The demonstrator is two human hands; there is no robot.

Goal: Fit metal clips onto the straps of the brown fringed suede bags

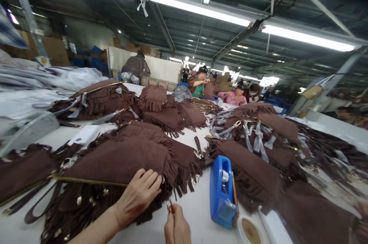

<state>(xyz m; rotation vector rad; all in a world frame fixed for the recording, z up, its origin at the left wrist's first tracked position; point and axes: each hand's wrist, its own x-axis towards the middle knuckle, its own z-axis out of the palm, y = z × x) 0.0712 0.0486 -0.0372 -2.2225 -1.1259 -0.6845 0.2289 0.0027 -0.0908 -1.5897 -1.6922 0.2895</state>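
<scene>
1. The fringed brown pouch (115,157) lies on a pile of similar pouches, its zip (89,180) edge toward the wearer.
2. The left hand (140,193) rests over its near right corner, fingers together and curled at the edge; the thumb is hidden, so I cannot tell whether it pinches from below. Steady pressure here should keep the soft material from sliding on the loose pile.
3. The right hand (177,225) has thumb and forefinger clamped on a small gold-coloured metal clasp (169,206), apart from the pouch and just off its corner. A fingertip hold should leave the metal easy to turn; its exact shape is too small to tell.
4. Strands of fringe (184,175) hang close by; best kept clear of the metal, as they could snag.
5. The blue tape dispenser (222,194) stands right of both hands, so sideways moves that way are best kept short.
</scene>
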